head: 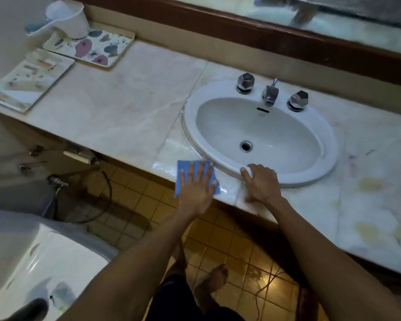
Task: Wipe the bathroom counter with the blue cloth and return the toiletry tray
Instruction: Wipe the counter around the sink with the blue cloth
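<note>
My left hand (198, 187) lies flat with fingers spread on the blue cloth (181, 169), pressing it onto the marble counter (116, 107) near the front edge, just left of the sink. The counter around the cloth looks wet and shiny. My right hand (261, 181) rests on the counter against the front rim of the sink, fingers bent, holding nothing. A flowered toiletry tray (95, 48) sits at the far left back of the counter with a white cup (68, 18) on it. A second patterned tray (30, 81) lies at the left end.
A white oval sink (259, 135) with a chrome tap (270, 93) and two knobs is set in the counter. A wood-framed mirror (287, 35) runs along the back. A white toilet (33, 262) stands lower left. Yellow floor tiles and hoses lie below.
</note>
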{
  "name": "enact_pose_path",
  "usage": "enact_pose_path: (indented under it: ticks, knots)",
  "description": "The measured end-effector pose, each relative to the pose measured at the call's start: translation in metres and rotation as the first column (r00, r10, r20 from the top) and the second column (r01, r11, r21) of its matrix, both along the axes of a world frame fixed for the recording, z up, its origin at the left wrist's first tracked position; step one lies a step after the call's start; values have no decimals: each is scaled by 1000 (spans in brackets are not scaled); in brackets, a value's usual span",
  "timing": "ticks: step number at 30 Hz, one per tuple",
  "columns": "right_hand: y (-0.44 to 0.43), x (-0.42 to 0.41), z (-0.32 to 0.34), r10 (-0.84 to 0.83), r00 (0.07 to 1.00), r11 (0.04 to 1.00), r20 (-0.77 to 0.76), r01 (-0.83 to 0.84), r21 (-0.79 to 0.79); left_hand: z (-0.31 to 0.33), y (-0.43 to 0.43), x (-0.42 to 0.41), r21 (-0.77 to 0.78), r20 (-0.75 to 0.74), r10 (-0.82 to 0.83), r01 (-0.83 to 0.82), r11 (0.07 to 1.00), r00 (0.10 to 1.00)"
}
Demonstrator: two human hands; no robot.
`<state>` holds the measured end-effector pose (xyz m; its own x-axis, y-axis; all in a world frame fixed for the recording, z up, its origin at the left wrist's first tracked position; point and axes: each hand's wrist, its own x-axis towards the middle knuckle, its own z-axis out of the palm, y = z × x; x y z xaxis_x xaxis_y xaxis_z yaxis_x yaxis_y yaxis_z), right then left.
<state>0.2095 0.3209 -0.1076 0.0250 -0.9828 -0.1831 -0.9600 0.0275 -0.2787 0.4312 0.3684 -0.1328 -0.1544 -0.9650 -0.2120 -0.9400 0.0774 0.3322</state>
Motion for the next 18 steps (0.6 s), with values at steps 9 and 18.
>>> enact_pose_path:
  ticks: [9, 18]
  knots:
    - [3, -41, 8, 0, 997, 999, 76, -4, 53, 0, -26, 49, -21, 43, -165, 166, 986, 985]
    - [24, -86, -4, -71, 996, 995, -46, 67, -75, -13, 18, -54, -112, -3, 170, -170, 979, 985]
